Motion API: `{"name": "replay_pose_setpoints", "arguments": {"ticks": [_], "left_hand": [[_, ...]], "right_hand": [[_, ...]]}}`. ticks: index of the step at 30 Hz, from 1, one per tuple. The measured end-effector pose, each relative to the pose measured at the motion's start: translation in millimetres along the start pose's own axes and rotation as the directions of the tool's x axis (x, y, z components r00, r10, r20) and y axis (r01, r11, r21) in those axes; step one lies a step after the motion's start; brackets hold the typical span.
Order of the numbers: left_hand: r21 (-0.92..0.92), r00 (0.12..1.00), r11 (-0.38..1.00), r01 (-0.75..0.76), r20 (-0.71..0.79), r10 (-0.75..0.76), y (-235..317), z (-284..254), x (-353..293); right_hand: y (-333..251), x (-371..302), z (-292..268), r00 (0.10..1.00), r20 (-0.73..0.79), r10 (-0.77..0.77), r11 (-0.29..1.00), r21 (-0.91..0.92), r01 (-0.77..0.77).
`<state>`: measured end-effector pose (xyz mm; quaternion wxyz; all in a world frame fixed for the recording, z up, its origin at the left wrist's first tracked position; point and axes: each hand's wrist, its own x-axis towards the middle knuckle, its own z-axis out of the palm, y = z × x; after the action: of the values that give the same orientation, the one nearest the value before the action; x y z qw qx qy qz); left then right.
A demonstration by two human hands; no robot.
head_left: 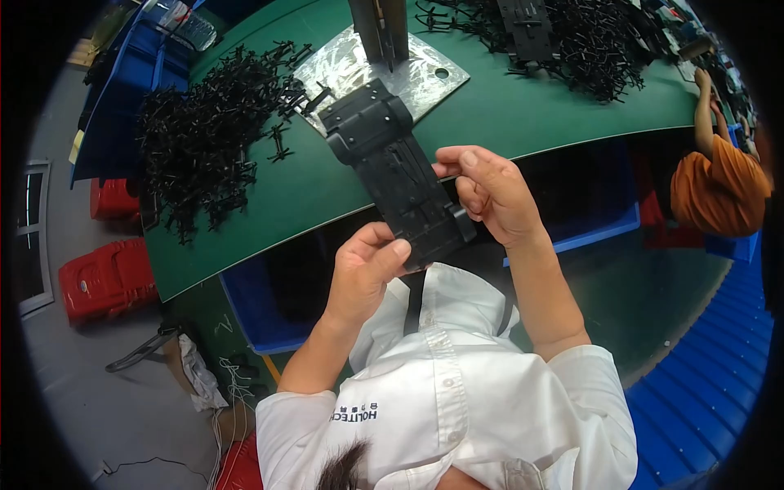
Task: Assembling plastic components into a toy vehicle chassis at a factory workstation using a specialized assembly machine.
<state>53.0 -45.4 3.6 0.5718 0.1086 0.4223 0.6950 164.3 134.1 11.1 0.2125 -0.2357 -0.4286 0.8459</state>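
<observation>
A long black plastic chassis part [412, 184], with wheel-arch shapes near its ends, is tilted over the table's near edge. Its lower end is gripped between thumb and fingers of my left hand [365, 269]. Close to the part's right side is my right hand [496, 192], its fingers curled in with thumb and forefinger brought together. Whatever may be between those fingertips is too small or hidden to make out. Beyond the chassis part's upper end lies a shiny metal plate [429, 91], with a dark upright fixture [380, 33] standing on it.
Heaps of small black plastic parts [200, 131] cover the green table [327, 204] at left, with another pile [600, 49] at back right beside a second chassis part [527, 28]. Blue bins [265, 314] sit below. A co-worker in an orange top [719, 192] works at far right.
</observation>
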Motion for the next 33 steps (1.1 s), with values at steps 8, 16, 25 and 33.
{"name": "replay_pose_setpoints", "arguments": {"ticks": [8,16,25,33], "left_hand": [[0.189,0.988,0.974,0.125,0.066,-0.140,-5.3,-0.1,-1.9],[0.279,0.999,0.960,0.038,0.014,-0.044,9.2,24.4,21.9],[0.228,0.997,0.973,-0.033,-0.060,0.047,9.8,19.6,34.6],[-0.036,0.943,0.980,-0.196,-0.282,0.179,33.0,-43.2,-13.2]], "right_hand": [[-4.6,-8.9,-2.0,0.985,-0.098,0.142,0.980,-0.130,-0.154],[-15.6,-31.0,-11.4,0.970,-0.242,-0.006,0.963,-0.263,-0.059],[-36.2,-27.9,-16.8,0.985,-0.169,0.025,0.908,-0.408,-0.093],[-29.4,1.3,17.6,0.968,0.190,-0.165,0.454,-0.856,0.246]]}}
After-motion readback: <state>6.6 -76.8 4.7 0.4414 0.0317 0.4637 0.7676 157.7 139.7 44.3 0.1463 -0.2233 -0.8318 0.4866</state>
